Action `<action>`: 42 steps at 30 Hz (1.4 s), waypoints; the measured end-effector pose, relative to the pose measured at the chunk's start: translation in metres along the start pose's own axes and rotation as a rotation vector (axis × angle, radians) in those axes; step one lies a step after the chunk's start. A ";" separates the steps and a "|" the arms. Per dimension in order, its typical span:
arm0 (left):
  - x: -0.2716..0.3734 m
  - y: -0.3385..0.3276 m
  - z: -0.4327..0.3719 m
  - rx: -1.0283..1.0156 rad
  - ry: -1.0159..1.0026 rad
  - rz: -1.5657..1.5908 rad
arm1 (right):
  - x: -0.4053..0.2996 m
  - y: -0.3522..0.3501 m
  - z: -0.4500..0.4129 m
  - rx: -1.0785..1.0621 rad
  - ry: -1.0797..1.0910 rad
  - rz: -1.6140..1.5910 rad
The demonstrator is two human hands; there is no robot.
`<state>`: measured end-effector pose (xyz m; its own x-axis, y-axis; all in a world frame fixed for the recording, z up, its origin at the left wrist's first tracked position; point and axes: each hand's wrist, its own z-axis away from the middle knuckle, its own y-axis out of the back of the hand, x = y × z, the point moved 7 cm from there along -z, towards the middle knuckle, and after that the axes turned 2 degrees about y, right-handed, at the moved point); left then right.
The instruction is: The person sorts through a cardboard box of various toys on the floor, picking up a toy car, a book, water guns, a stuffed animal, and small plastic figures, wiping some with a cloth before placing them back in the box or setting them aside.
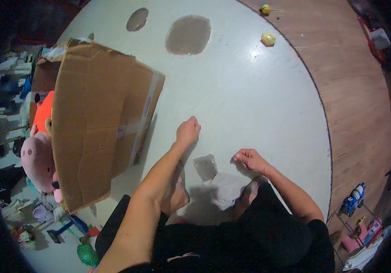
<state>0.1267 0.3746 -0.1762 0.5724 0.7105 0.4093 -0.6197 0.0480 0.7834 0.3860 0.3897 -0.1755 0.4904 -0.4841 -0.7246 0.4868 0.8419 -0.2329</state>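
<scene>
My left hand (188, 130) is held over the pale floor sheet (250, 102), its fingers curled together; whether something small is pinched in it cannot be told. Lower and to the right, my right hand (250, 159) has its thumb and fingertips close together near the sheet, and no object shows plainly in it. Between my hands and feet lies a grey, uneven patch (206, 167). A whitish crumpled cloth or thin sheet (228, 191) lies just below it, between my feet. Two more grey patches, one large (188, 35) and one smaller (137, 19), show farther off.
An open cardboard box (93, 119) stands at the left, with a pink pig plush toy (38, 157) at its opening. Yellow toys (268, 39) lie at the upper right. A blue toy vehicle (353, 199) stands on the wood-look floor (356, 112). Mixed clutter and a green balloon-like item (87, 254) lie lower left.
</scene>
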 end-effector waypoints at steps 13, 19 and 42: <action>0.099 -0.038 -0.038 0.076 -0.332 -0.142 | 0.000 0.018 -0.008 0.277 0.035 -0.247; 0.111 -0.039 0.012 -0.209 -0.246 0.058 | 0.000 0.016 -0.023 0.218 0.039 -0.768; 0.226 0.278 0.147 -0.340 -0.558 0.844 | -0.334 -0.031 0.059 -0.213 0.420 -0.984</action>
<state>0.1627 0.4453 0.2034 -0.0010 0.1872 0.9823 -0.9984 -0.0549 0.0095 0.2496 0.5115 0.1116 -0.3515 -0.8822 -0.3135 0.3761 0.1736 -0.9102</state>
